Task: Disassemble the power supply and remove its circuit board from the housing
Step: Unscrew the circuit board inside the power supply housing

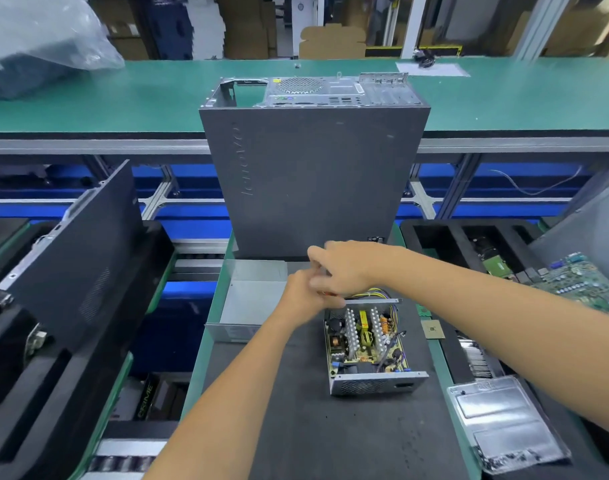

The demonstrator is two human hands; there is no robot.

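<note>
The power supply housing (379, 382) lies open on the dark mat, a bare metal tray with a perforated front wall. Its circuit board (363, 336) sits inside, with heat sinks, a yellow transformer and coloured wires. The removed grey cover (251, 299) lies to its left. My left hand (305, 296) and my right hand (344, 268) meet just above the housing's far edge. Both are blurred. Fingers of both hands are curled together around something small with an orange tint; I cannot tell what it is.
A grey computer tower (313, 168) stands right behind the hands. A black side panel (81, 247) leans at the left. At the right lie a green motherboard (580, 282), a CPU chip (433, 329) and a clear plastic tray (504, 420).
</note>
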